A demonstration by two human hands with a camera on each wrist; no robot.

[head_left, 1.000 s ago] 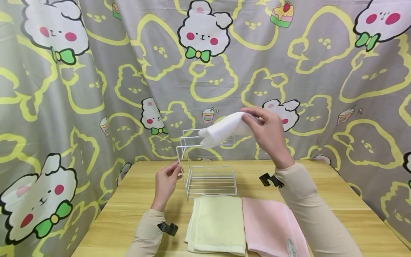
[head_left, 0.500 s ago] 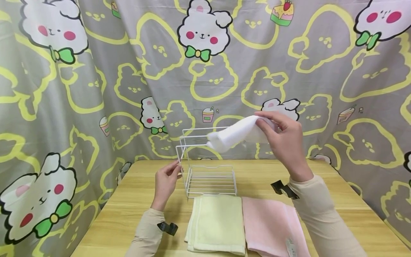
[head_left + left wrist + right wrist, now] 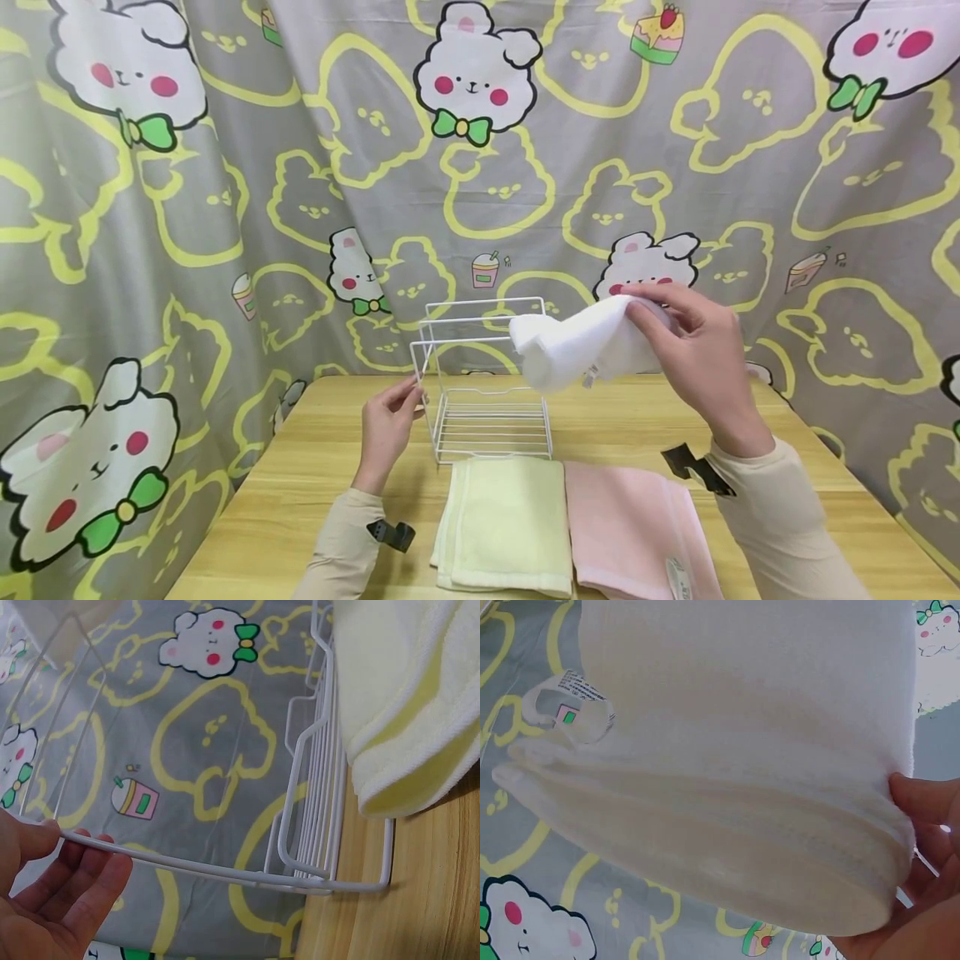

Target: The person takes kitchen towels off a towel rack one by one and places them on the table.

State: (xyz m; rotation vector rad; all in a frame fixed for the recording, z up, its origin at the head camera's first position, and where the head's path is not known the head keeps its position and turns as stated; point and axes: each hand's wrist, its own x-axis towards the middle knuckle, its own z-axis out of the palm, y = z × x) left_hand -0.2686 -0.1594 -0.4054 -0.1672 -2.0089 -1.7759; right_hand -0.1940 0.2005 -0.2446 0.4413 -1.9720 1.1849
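My left hand [image 3: 387, 427] pinches the left side wire of a white wire rack [image 3: 491, 457] standing on the table; in the left wrist view thumb and fingers close about that thin rod [image 3: 195, 865]. Up in the air, right of the rack's top bars, my right hand [image 3: 693, 358] pinches a folded white towel [image 3: 577, 342] by its right edge. The towel's left end sags near the top bars; whether it touches them I cannot tell. A small printed tag [image 3: 581, 686] loops from the towel in the right wrist view.
A folded pale yellow towel [image 3: 506, 525] lies right before the rack. Beside it on the right is a folded pink towel [image 3: 637, 525] with a tag. Both lie on the wooden table [image 3: 300, 467]. A patterned curtain [image 3: 480, 192] hangs behind the table.
My right hand has moved right and down with the white towel, baring more of the rack's top bars. My left hand keeps its hold on the rack.
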